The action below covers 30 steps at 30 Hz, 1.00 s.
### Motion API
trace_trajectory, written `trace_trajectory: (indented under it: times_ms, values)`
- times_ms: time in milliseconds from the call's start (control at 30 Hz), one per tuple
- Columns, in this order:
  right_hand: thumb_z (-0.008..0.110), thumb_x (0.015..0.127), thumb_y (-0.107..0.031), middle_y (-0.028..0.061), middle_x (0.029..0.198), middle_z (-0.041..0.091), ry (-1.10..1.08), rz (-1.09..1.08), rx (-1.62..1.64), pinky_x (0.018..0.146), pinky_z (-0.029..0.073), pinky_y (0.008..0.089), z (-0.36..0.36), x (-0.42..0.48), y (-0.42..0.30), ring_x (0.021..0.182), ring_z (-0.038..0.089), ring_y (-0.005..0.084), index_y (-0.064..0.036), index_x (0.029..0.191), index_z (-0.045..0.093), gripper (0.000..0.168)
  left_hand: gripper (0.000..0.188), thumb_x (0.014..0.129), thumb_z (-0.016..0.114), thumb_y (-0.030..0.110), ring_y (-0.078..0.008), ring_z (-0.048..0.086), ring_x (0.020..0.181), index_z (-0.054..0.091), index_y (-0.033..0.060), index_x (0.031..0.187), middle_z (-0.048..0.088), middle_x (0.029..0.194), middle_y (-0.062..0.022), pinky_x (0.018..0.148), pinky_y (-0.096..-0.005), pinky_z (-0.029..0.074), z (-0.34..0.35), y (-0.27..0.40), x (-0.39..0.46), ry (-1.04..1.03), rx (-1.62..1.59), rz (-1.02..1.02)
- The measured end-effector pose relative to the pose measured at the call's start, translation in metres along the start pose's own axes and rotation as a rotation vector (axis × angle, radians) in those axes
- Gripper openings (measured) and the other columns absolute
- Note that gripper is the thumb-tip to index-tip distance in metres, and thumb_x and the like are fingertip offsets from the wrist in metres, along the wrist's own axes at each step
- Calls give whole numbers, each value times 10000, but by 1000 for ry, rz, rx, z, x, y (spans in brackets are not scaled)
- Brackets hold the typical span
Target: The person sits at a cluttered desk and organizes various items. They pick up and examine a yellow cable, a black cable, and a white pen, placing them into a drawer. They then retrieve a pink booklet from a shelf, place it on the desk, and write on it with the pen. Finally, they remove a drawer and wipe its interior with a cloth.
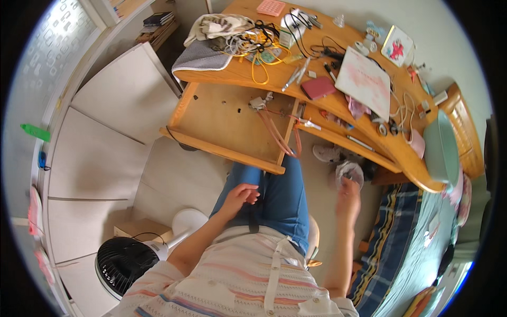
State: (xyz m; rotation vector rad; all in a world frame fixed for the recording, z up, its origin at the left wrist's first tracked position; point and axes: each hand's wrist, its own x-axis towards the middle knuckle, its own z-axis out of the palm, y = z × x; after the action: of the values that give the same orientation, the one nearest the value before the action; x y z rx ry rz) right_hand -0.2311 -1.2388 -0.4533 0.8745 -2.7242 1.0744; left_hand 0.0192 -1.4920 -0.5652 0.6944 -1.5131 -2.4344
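My left hand (pixel 241 198) is above my lap, its fingers loosely curled with nothing seen in them. My right hand (pixel 349 194) reaches out to the right, over a small waste bin with a clear bag (pixel 355 171); its fingers are blurred, and whether they hold something cannot be told. Before me a wooden drawer (pixel 229 115) is pulled out over my knees. Near its right side lie a whitish object (pixel 258 104) and a pinkish-brown strap (pixel 273 130), which hangs over the drawer's front. A few small dark bits lie on the drawer's bottom.
The wooden desk (pixel 237 77) bears tangled cables (pixel 257 43), a dark red pouch (pixel 318 88), a white laptop-like panel (pixel 364 81) and a grey cloth (pixel 202 57). A green basin (pixel 441 150) stands at its right end. A fan (pixel 124 263) is at lower left, a bed (pixel 412 245) at right.
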Motion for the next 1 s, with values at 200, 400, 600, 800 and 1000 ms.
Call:
trace_trajectory:
  times_ms: [200,400,600,800,1000]
  values:
    - [699,820,-124,148,1188,579,-40,-519,-38,992,444,441,111,110,-177,1142,533,332,-39,1183,597,386,259,1043,448,155,-181,640,835,591,18,1209,654,1038,-151,754,-318,553,-19,-5,2,114,-142,8]
    - [723,806,-179,139,1109,622,-232,-458,-371,965,443,465,173,136,-195,1007,597,349,-75,1303,507,552,246,1046,449,152,-168,647,796,571,19,1213,647,1014,-135,702,-308,563,-24,-11,9,53,-157,-17]
    - [691,870,-141,104,970,629,-324,-486,115,709,522,401,128,120,-182,842,672,290,-120,1194,589,340,230,1044,440,136,-173,651,710,573,7,1180,647,969,-145,599,-281,562,-25,-16,17,36,-105,25]
    - [679,897,-28,101,970,656,-145,-232,355,727,524,277,67,134,-181,855,669,174,-36,1157,619,267,243,1040,414,121,-182,643,683,563,-6,1184,635,948,-150,569,-297,566,-27,-19,22,40,-114,11]
    - [619,949,-90,156,1048,669,169,-98,305,814,497,316,57,221,-152,920,656,235,-12,1145,602,211,231,1033,422,105,-188,639,665,561,-10,1176,628,950,-157,546,-291,559,-27,-15,24,58,-146,14]
